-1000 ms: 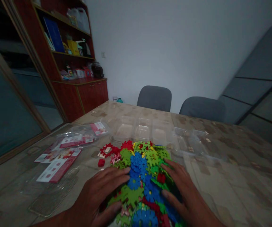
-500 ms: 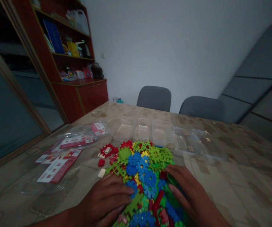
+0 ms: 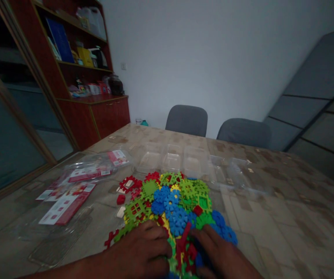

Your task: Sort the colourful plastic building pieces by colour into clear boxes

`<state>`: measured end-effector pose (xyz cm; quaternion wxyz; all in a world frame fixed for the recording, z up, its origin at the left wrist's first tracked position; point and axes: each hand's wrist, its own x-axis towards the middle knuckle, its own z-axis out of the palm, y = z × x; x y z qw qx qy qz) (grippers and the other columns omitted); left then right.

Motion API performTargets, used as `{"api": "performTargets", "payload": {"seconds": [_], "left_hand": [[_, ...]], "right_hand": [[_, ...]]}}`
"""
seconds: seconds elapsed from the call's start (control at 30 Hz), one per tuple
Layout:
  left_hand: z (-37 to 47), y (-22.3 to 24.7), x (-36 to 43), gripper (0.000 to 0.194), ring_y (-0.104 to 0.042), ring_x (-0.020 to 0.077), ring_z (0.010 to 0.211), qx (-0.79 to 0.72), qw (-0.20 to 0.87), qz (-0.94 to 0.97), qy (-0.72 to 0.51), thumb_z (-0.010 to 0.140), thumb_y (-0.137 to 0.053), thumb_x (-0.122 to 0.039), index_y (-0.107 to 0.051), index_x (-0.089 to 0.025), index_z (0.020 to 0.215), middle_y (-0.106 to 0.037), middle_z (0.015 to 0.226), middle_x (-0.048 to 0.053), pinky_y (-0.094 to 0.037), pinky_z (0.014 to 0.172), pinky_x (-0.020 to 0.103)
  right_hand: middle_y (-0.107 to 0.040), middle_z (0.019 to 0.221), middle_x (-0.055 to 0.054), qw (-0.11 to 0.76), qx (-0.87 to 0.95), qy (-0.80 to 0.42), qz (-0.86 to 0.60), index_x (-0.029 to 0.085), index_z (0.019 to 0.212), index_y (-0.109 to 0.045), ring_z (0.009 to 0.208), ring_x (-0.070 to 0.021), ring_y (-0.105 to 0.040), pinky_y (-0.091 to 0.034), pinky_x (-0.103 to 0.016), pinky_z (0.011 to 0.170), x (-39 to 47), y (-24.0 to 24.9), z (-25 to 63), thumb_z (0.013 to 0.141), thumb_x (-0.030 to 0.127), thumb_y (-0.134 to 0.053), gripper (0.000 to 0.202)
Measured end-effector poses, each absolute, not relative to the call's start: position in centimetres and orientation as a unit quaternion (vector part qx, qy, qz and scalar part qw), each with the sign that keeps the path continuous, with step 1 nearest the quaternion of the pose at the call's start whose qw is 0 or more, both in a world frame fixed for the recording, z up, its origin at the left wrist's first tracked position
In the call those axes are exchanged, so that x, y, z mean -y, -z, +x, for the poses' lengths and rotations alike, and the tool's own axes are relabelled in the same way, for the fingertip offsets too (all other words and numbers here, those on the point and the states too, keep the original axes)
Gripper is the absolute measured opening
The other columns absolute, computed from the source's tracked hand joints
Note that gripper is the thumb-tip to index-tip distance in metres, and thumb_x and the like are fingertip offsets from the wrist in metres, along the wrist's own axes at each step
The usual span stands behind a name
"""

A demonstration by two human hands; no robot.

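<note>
A pile of green, blue, red and yellow plastic building pieces point(image 3: 178, 221) lies spread on the patterned table point(image 3: 250, 217). My left hand point(image 3: 146, 250) rests on the near left part of the pile, its fingers curled downward; whether it grips a piece is hidden. On the near right side, my right hand point(image 3: 219, 252) reaches into the pieces with bent fingers, and its fingertips are partly hidden among them. Red pieces point(image 3: 185, 248) show between the two hands. A small red block point(image 3: 120, 199) lies apart at the pile's left edge.
Clear plastic trays point(image 3: 171, 159) stand in a row behind the pile. To the left lie clear packages with red and white cards point(image 3: 68, 203). Two grey chairs point(image 3: 187, 119) stand beyond the table, with a red cabinet point(image 3: 108, 116) at the back left.
Both hands have moved nearer the front edge of the view. My right hand has shifted left and down, uncovering green and blue pieces at the right. The view has shifted slightly.
</note>
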<state>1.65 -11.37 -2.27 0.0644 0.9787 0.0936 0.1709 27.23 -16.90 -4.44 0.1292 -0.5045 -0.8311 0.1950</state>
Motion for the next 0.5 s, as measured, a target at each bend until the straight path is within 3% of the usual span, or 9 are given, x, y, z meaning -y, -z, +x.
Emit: {"api": "performTargets", "payload": {"seconds": [0.17,0.27,0.37,0.5], "left_hand": [[0.6,0.6,11.4,0.019,-0.06,0.0193,0.094,-0.104,0.117,0.976,-0.149,0.087,-0.073,-0.025,-0.055,-0.021,0.094,-0.07,0.106,0.001,-0.043,0.088,0.034],[0.7,0.7,11.1,0.015,-0.061,0.0192,0.091,-0.092,0.15,0.971,-0.163,0.091,-0.067,-0.026,-0.055,-0.021,0.099,-0.071,0.102,0.002,-0.045,0.085,0.033],[0.7,0.5,10.6,0.007,-0.062,0.0202,0.09,-0.093,0.172,0.964,-0.181,0.097,-0.055,-0.023,-0.056,-0.02,0.104,-0.071,0.1,0.004,-0.047,0.085,0.034],[-0.2,-0.8,8.2,0.016,-0.062,0.0203,0.094,-0.165,0.154,0.954,-0.198,0.1,-0.046,-0.018,-0.059,-0.022,0.108,-0.069,0.107,0.005,-0.048,0.086,0.034]], "right_hand": [[-0.069,0.11,-0.009,0.238,0.82,-0.195,-0.482,0.024,0.119,-0.062,0.099,-0.0221,-0.068,-0.056,-0.035,0.087,14.7,2.9,27.9,0.091,0.013,-0.054,0.032],[-0.07,0.111,-0.009,0.266,0.807,-0.183,-0.494,0.023,0.114,-0.064,0.102,-0.0225,-0.066,-0.053,-0.036,0.09,13.9,2.0,28.8,0.093,0.017,-0.052,0.025],[-0.073,0.099,-0.008,0.257,0.795,-0.179,-0.52,0.021,0.104,-0.068,0.09,-0.0216,-0.069,-0.054,-0.034,0.082,13.0,1.0,30.1,0.096,0.023,-0.049,0.021],[-0.075,0.09,-0.007,0.256,0.775,-0.165,-0.553,0.02,0.095,-0.07,0.081,-0.0222,-0.07,-0.053,-0.032,0.074,11.7,-0.2,31.5,0.094,0.03,-0.049,0.023]]}}
